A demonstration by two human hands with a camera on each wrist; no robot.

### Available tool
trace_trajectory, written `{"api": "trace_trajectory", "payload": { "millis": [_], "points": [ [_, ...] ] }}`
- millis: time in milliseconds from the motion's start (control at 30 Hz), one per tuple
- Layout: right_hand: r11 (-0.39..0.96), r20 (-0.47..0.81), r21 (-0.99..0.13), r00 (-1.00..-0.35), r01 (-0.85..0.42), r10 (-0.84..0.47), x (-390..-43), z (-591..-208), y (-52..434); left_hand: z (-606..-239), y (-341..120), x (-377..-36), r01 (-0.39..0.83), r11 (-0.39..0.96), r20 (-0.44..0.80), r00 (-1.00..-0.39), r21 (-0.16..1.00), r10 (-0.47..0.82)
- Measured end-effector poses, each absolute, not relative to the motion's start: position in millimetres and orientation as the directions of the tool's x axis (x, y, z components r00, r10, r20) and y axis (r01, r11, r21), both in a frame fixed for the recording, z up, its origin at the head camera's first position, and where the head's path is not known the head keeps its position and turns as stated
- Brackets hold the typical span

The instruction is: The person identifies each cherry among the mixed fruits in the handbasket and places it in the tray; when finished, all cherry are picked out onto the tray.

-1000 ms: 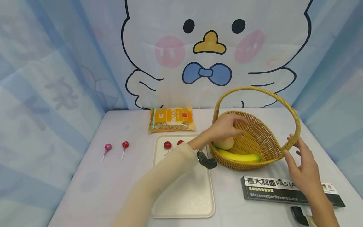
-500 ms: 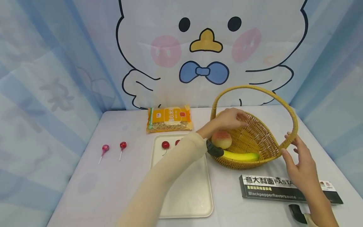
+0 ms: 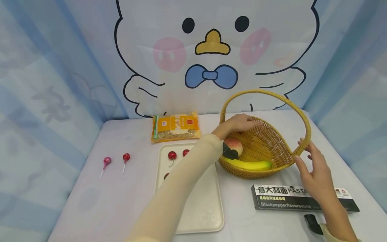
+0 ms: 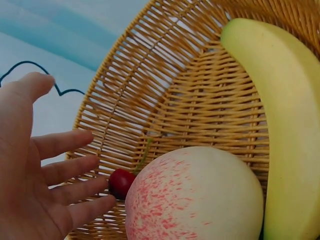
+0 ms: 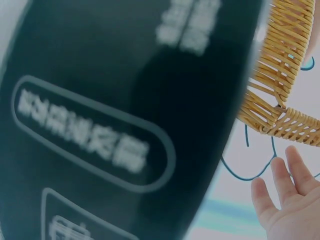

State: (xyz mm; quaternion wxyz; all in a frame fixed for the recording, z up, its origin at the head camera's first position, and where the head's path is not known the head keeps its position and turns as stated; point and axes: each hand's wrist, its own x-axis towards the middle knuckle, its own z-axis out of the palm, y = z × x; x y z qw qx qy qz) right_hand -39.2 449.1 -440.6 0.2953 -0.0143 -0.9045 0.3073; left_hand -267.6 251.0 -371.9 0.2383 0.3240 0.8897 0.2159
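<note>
Fingers of left hand (image 3: 239, 123) spread loose over basket (image 3: 272, 148) rim; right hand (image 3: 314, 171) open beside handle.

The left hand (image 3: 237, 123) lifts off the peach (image 3: 233, 147) it covered a second ago and now hovers open over the far rim of the basket (image 3: 272, 141), fingers straight, with the whole top of the fruit uncovered beside the banana (image 3: 248, 164). A small red cherry (image 4: 121, 182) now shows in the basket just beyond those fingers. The right hand (image 3: 315, 174) draws slightly nearer the basket handle, still open.
</note>
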Motion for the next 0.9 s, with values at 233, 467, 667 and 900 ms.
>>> {"api": "trace_trajectory", "payload": {
  "millis": [233, 467, 667, 900],
  "points": [
    [0.815, 0.518, -0.561, -0.83, -0.146, 0.209, -38.8, -439.8, 448.4, -366.7, 256.7, -274.4, 0.413, 0.774, -0.393, -0.688, 0.48, 0.61],
    [0.817, 0.514, -0.56, -0.831, -0.139, 0.212, -39.2, -439.9, 448.9, -363.3, 261.4, -271.1, 0.361, 0.818, -0.456, -0.695, 0.447, 0.556],
    [0.819, 0.514, -0.557, -0.831, -0.136, 0.212, -39.6, -439.3, 448.3, -364.0, 263.4, -268.3, 0.35, 0.846, -0.499, -0.69, 0.403, 0.524],
    [0.818, 0.512, -0.559, -0.832, -0.135, 0.212, -39.5, -439.8, 449.7, -374.5, 267.1, -272.2, 0.383, 0.836, -0.434, -0.725, 0.393, 0.535]
  ]
}}
